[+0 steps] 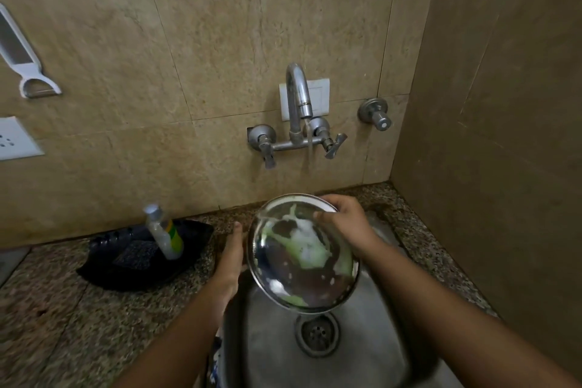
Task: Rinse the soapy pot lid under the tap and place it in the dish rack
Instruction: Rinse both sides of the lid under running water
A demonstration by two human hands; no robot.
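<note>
Beige stone tiles back the steel sink (362, 356), where water runs from the wall tap (299, 94). You hold the soapy pot lid (302, 253) tilted over the basin, above the drain (318, 332), foam streaking its face. Your right hand (343, 224) clamps its far rim, fingers curled over the edge. Your left hand (231, 261) lies against its left rim, fingers straight and together. A dish-soap bottle (163, 231) stands in a black tray (107, 274) at the counter's back edge.
</note>
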